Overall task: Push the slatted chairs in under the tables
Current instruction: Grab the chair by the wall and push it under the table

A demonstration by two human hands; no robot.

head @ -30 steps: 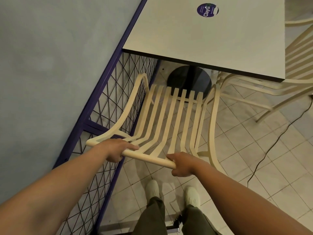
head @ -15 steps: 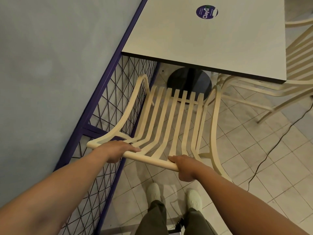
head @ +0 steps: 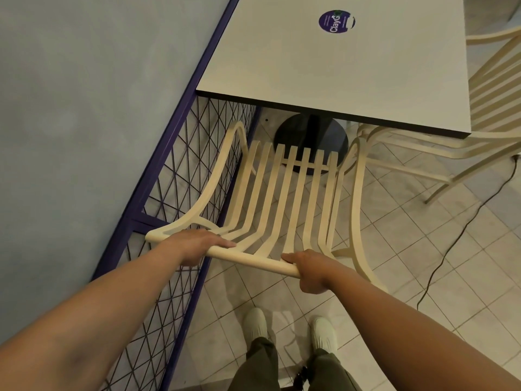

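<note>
A cream slatted chair (head: 284, 193) stands in front of me, its seat pointing at a light grey square table (head: 352, 66). The seat's front edge lies just short of the table's near edge, over the black round pedestal base (head: 310, 131). My left hand (head: 197, 244) grips the left part of the chair's top back rail. My right hand (head: 313, 269) grips the same rail at its right end. A second cream slatted chair (head: 493, 108) stands at the table's right side, partly under the top.
A purple metal frame with wire mesh (head: 174, 193) runs along the chair's left side against a blue-grey wall (head: 84, 108). A black cable (head: 462, 227) trails over the tiled floor on the right. My white shoes (head: 287, 328) stand behind the chair. A purple round sticker (head: 335, 21) sits on the tabletop.
The chair and both hands on its rail have hardly moved; the view has drifted only slightly. The seat's front sits about as far from the table edge as before.
</note>
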